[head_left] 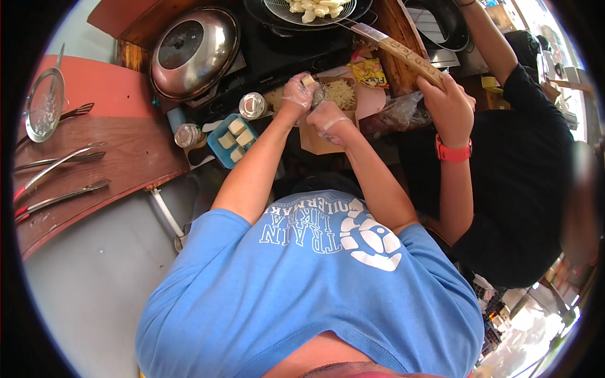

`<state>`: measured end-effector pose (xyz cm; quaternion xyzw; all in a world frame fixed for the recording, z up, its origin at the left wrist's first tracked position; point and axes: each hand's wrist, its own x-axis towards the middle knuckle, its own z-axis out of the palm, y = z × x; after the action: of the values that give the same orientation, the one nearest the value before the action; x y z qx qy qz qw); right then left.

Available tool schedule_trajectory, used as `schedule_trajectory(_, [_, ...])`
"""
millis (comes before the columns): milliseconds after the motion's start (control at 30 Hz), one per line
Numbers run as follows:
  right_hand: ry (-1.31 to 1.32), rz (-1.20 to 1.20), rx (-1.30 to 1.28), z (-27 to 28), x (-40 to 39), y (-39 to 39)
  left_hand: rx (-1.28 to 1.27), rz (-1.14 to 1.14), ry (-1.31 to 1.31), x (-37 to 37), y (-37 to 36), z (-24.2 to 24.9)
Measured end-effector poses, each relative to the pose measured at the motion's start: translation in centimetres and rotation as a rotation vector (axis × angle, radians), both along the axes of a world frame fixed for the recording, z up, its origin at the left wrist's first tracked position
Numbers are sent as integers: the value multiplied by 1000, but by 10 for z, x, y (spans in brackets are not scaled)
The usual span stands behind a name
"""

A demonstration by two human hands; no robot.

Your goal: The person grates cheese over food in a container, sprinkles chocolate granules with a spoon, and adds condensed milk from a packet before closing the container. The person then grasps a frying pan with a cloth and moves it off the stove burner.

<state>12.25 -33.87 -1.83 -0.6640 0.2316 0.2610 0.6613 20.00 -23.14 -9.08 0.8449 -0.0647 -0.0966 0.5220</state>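
Both of my hands wear clear plastic gloves. My left hand is closed around a pale block of cheese. Close beside it, my right hand is closed in a fist; a small grey metal grater shows between the two hands and seems to be in its grip. Pale shreds of grated cheese lie just beyond my right hand. Under that hand is a brown cardboard box. Left of my left forearm, a blue container holds several more pale cheese blocks.
A co-worker's hand grips the wooden handle of a strainer with pale pieces over a pan. A lidded wok stands on the stove. Glass jars, a yellow packet and tongs lie around.
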Motion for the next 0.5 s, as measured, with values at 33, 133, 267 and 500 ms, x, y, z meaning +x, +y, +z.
schedule_trajectory(33, [1, 5, -11, 2, 0, 0, 11, 21, 17, -1, -1, 2])
schedule_trajectory(133, [-3, 10, -27, -1, -2, 1, 26, 51, 50, -3, -4, 8])
schedule_trajectory(267, [18, -50, 35, 4, -5, -1, -32, 68, 58, -1, -10, -8])
schedule_trajectory(500, [9, 73, -7, -14, -21, 3, 119, 186, 117, 22, 2, -43])
